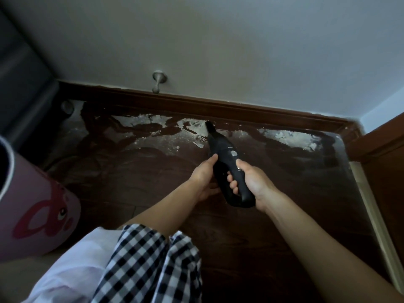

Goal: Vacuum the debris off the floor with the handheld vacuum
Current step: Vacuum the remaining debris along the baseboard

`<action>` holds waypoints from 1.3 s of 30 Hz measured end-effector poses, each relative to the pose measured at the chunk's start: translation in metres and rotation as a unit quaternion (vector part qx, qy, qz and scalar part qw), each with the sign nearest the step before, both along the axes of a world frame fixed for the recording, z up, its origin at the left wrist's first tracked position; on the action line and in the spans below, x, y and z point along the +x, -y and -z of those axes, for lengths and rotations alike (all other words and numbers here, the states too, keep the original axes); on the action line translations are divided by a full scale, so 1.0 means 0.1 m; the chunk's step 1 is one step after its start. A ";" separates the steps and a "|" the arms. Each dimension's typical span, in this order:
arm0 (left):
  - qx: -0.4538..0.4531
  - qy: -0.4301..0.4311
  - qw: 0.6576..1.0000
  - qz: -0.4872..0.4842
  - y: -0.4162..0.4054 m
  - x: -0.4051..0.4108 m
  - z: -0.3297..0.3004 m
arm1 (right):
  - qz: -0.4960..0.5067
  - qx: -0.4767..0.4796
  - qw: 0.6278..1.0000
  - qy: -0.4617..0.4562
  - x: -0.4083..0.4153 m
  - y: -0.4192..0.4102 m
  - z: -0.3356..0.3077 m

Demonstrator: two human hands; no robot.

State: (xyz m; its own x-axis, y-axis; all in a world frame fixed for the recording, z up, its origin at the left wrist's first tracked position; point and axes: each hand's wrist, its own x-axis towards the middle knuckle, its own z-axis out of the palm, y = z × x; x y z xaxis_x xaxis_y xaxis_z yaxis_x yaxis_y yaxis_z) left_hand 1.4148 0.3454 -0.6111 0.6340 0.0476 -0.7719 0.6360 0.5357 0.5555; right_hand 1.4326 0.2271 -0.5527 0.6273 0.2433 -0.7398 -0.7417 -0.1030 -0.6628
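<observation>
A black handheld vacuum (220,147) points away from me, its narrow nozzle tip down in white debris (192,130) near the baseboard. My right hand (249,182) grips the vacuum's handle, thumb up near the silver button. My left hand (203,178) holds the underside of the vacuum's body, thumb along its left side. More white debris (288,136) lies to the right and a patch (140,121) to the left, all on the dark wooden floor (142,184).
A brown baseboard (218,106) runs under a white wall with a metal door stop (158,82). A pink bin (37,206) stands at left beside dark furniture (19,84). A brown door frame (380,154) borders the right. My checked trouser knee (150,265) is at the bottom.
</observation>
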 end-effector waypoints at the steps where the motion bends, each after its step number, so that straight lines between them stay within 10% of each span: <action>1: 0.001 0.002 1.000 0.000 -0.01 0.00 0.00 | 0.000 0.001 1.000 0.000 0.00 -0.02 0.00; 39: -0.010 0.013 0.995 -0.097 -0.52 -0.16 0.00 | -0.069 0.011 0.998 0.008 0.02 -0.60 -0.01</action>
State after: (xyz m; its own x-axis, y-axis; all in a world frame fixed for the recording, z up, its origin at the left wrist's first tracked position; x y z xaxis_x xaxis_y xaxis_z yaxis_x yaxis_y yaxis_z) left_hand 1.3985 0.3972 -0.6111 0.6334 0.1560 -0.7579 0.5058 0.6577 0.5582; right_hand 1.4346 0.2872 -0.5513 0.5980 0.3434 -0.7242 -0.7115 -0.1886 -0.6769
